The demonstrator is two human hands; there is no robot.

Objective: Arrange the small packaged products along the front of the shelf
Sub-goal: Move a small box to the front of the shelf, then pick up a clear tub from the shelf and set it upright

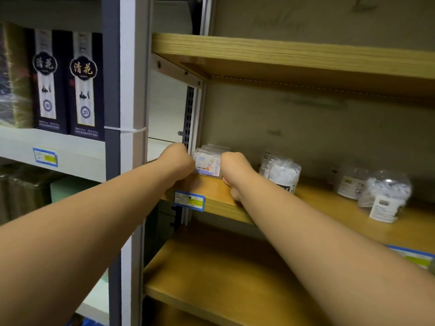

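A small clear plastic box with a printed label (208, 164) stands at the left end of the wooden shelf (221, 201), with more of the same boxes stacked behind it. My left hand (177, 160) holds its left side and my right hand (235, 170) holds its right side, fingers curled round the box. The fingertips are hidden behind the box and the wrists. To the right stand clear tubs of white cotton swabs (281, 171), one near my right hand and others (384, 192) farther along.
A blue and yellow price tag (189, 200) is stuck on the shelf's front edge. A grey metal upright (128, 90) separates this bay from the left one, where dark boxed bottles (84, 85) stand. Another wooden shelf (211, 274) lies below.
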